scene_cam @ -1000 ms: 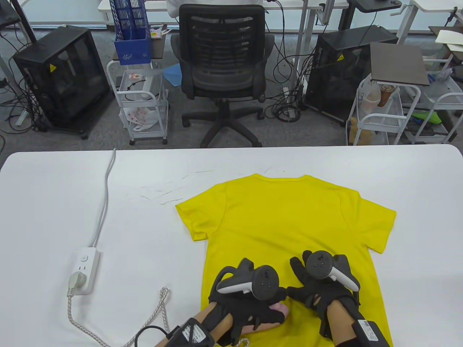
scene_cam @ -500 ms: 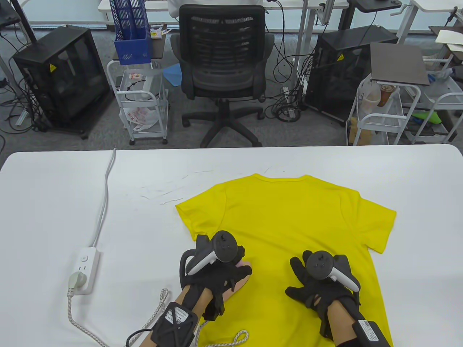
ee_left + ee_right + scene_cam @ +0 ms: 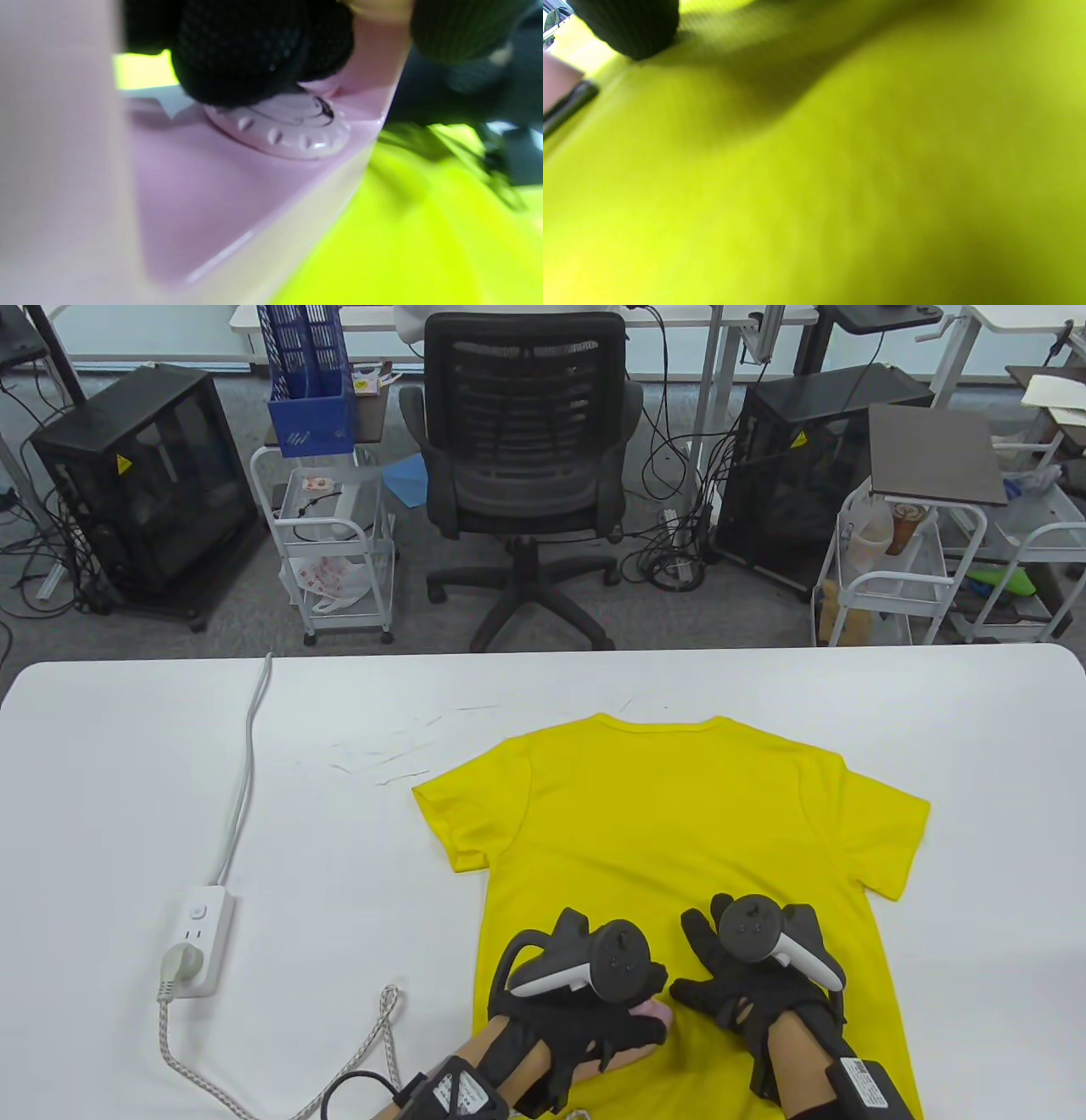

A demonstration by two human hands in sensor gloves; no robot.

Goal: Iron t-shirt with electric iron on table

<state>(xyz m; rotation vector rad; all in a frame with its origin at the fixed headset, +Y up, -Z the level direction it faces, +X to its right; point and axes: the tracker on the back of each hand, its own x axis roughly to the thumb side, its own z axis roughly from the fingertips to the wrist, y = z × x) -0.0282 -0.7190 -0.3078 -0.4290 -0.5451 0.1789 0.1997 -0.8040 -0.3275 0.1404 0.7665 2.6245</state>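
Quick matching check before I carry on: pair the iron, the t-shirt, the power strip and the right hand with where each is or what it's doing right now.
1. iron
2. t-shirt
3. power strip
4. right hand

a. spread flat on the table, collar away from the person
b. pressing flat on the shirt
c. gripped by the left hand, on the shirt's lower part
d. left of the shirt, one plug in

Pairs: 1-c, 2-a, 3-d, 4-b

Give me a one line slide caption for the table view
Left hand grips a pink iron on the yellow t-shirt while the right hand rests flat on the fabric.
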